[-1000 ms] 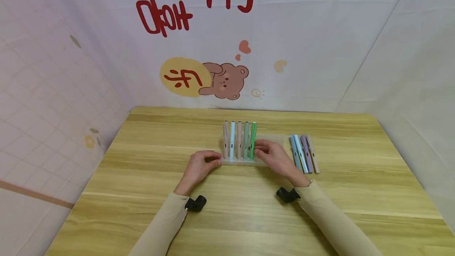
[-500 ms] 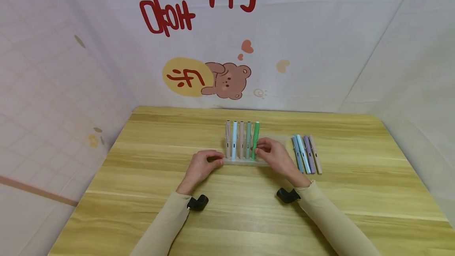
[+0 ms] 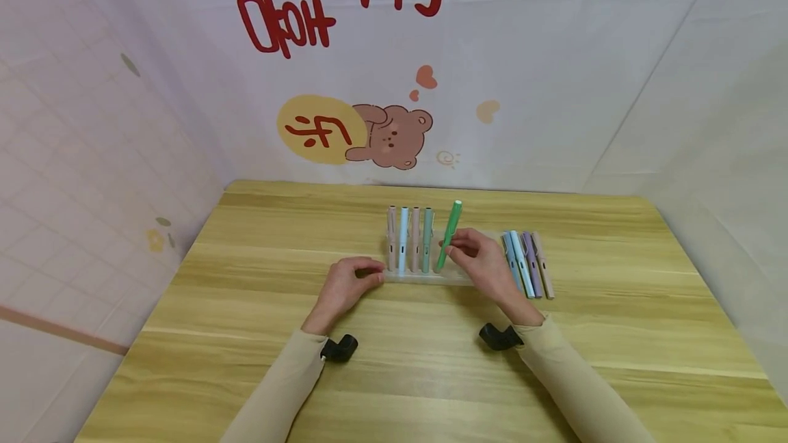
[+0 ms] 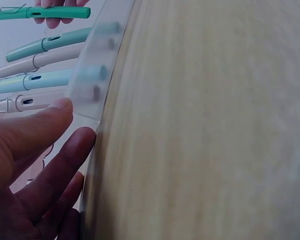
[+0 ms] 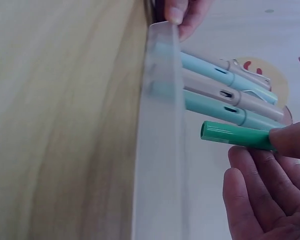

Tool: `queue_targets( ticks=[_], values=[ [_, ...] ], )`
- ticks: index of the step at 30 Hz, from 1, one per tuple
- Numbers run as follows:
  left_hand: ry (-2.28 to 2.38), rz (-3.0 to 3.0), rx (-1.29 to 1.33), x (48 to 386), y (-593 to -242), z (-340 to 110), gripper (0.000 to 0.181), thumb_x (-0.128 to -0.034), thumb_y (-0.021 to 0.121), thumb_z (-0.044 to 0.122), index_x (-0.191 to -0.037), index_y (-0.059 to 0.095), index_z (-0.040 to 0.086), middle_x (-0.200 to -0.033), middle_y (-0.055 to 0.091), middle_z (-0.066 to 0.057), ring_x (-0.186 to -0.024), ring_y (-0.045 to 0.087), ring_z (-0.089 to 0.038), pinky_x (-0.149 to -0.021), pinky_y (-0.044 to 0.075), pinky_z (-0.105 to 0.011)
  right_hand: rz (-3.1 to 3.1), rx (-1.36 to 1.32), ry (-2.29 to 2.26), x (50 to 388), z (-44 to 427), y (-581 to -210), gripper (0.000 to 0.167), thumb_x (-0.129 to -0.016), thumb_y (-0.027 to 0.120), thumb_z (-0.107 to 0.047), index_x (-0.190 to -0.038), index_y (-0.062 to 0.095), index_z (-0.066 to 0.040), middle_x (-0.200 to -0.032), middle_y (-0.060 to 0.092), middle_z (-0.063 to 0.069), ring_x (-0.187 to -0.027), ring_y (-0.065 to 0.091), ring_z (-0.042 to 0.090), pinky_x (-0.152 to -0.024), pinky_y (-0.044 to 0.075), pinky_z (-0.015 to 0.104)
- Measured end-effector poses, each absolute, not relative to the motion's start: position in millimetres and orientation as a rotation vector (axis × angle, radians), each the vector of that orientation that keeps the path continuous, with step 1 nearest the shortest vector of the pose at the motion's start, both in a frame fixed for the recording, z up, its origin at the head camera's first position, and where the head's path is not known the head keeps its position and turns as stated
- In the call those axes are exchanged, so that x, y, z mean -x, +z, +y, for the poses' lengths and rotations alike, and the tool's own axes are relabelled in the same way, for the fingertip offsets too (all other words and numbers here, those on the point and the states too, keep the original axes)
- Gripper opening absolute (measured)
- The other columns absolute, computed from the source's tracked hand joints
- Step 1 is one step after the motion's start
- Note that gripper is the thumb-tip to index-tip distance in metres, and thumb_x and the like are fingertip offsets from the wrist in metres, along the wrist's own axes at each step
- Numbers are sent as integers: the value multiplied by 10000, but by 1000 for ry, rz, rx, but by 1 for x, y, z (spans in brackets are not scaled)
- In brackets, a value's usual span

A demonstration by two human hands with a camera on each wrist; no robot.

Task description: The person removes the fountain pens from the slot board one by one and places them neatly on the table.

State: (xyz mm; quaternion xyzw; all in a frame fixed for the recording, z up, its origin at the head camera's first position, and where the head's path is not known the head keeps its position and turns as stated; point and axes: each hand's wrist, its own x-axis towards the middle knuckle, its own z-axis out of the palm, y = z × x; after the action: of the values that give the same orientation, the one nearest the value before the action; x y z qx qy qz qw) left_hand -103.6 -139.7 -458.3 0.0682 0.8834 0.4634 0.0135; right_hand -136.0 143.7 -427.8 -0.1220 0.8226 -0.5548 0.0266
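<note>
My right hand (image 3: 486,265) pinches a green pen (image 3: 453,221) between thumb and fingers, tilted with its top to the right. In the right wrist view the green pen's (image 5: 235,135) lower end is free of the clear pen rack (image 5: 162,160). My left hand (image 3: 346,290) holds the left end of the pen rack (image 3: 425,279), thumb and forefinger at its corner in the left wrist view. Several pens stand upright in the rack: a pinkish one (image 3: 392,241), a light blue one (image 3: 403,245), a beige one (image 3: 415,241) and a grey-green one (image 3: 427,245).
Right of the rack, several pens lie side by side on the wooden table (image 3: 406,374): two blue, a purple pen (image 3: 531,262) and a beige pen (image 3: 543,265). A printed cloth wall (image 3: 523,53) stands behind the table.
My right hand has lifted the green pen up out of its place at the right of the row and tilted it rightward. The left hand stays at the rack's end.
</note>
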Motion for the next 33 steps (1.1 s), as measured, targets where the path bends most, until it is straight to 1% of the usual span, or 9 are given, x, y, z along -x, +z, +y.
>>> queue_targets(
  ticks=[8,15,21,25,33],
  values=[
    [1444,2756,-212,104,-459,-140,145,-910,804,123,-1054,818,121,-1114,766,-22,-1120,680,-249,-999,514,-473,2522,422,-1772,133,148,-423,240,-1011,690,-150,-1193,676,6,-1153,750,147,-1069,715,287,-872,554,222],
    [1445,2746,-198,104,-458,-140,149,-908,808,131,-1056,818,124,-1122,764,-18,-1133,675,-251,-1007,507,-475,2519,422,-1787,128,153,-417,251,-1011,693,-162,-1199,676,4,-1156,750,146,-1060,712,261,-857,552,204],
    [1442,2755,-211,104,-458,-139,153,-906,810,132,-1058,819,123,-1115,767,-17,-1122,681,-248,-999,512,-472,2547,423,-1763,124,161,-414,257,-1012,696,-168,-1208,683,-3,-1151,748,152,-1050,715,266,-863,547,203],
    [1429,2775,-230,104,-458,-139,151,-906,812,138,-1056,821,126,-1106,770,-14,-1099,691,-241,-979,524,-460,2590,406,-1729,121,166,-412,276,-1011,701,-204,-1227,681,-32,-1146,751,110,-1043,715,216,-861,545,194],
    [1428,2773,-219,104,-459,-140,148,-902,816,137,-1049,822,132,-1110,769,-13,-1100,688,-240,-983,521,-463,2619,394,-1733,116,177,-410,322,-1007,709,-205,-1257,663,-9,-1144,747,118,-1028,704,145,-862,544,186]
  ],
)
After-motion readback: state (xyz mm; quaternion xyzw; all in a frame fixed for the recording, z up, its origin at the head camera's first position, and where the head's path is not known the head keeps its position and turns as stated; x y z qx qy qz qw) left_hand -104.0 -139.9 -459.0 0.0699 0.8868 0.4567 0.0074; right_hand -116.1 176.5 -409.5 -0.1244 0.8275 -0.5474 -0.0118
